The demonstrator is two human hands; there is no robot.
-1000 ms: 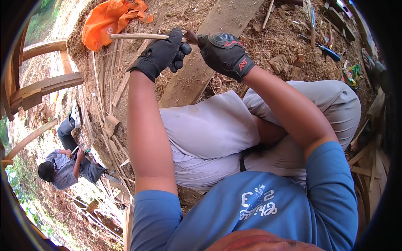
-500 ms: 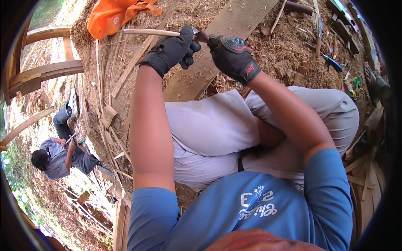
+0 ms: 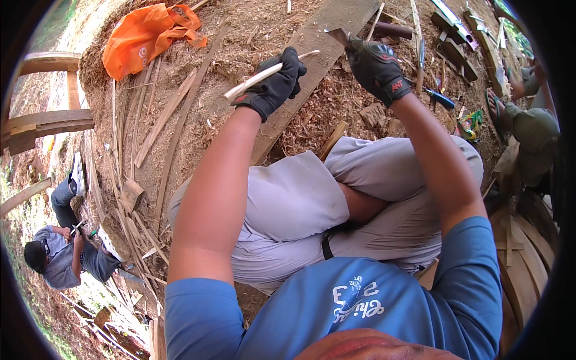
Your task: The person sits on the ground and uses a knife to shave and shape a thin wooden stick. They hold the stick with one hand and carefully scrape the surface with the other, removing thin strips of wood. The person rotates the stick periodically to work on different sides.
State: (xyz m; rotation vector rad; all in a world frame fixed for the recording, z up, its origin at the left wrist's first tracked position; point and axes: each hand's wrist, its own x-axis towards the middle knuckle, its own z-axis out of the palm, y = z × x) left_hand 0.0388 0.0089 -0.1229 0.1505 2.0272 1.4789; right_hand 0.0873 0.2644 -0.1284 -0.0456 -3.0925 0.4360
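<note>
My left hand (image 3: 275,84), in a black glove, grips a thin pale wooden stick (image 3: 249,83) that points up to the right and down to the left. My right hand (image 3: 376,65), also in a black glove, is closed around a knife whose grey blade (image 3: 338,36) sticks out toward the upper left. The blade sits a little apart from the stick's right tip. Both hands are held above a long wooden plank (image 3: 312,54) lying on a floor of wood shavings. My crossed legs in grey trousers (image 3: 300,204) are below.
An orange plastic bag (image 3: 147,36) lies at the upper left. Thin wooden strips (image 3: 162,117) are scattered over the shavings. Tools, including a blue-handled one (image 3: 441,99), lie at the right. One person (image 3: 60,258) crouches at lower left; another person's arm (image 3: 528,126) is at the right edge.
Both hands have moved right and apart: the stick now tilts up to the right in my left hand, and my right hand has drawn the blade off the stick's end.
</note>
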